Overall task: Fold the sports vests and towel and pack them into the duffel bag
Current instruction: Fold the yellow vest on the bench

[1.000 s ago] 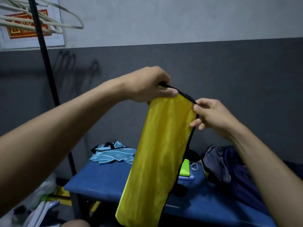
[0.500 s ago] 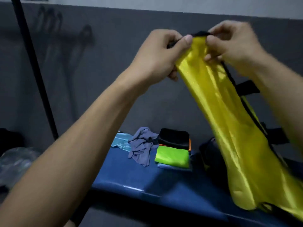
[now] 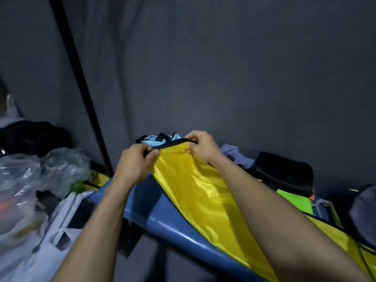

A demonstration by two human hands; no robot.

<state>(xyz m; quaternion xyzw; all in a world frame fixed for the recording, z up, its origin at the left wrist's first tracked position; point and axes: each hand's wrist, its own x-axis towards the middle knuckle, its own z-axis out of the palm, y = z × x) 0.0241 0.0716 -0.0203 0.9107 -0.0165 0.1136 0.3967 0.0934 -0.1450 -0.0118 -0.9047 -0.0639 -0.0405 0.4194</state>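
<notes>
Both hands, left [image 3: 135, 159] and right [image 3: 200, 148], pinching yellow vest [image 3: 205, 192] by its far black-trimmed edge; length trailing back rightward across tabletop [image 3: 162, 218].

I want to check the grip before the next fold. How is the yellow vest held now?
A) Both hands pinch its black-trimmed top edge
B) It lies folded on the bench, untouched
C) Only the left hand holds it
A: the left hand and right hand each pinch the black-trimmed top edge of the yellow vest.

A vest [image 3: 203, 192] is stretched across the worktop [image 3: 162, 216], folded garments [image 3: 284, 176] are stacked at its far right, and plastic bags [image 3: 30, 180] are piled left.
</notes>
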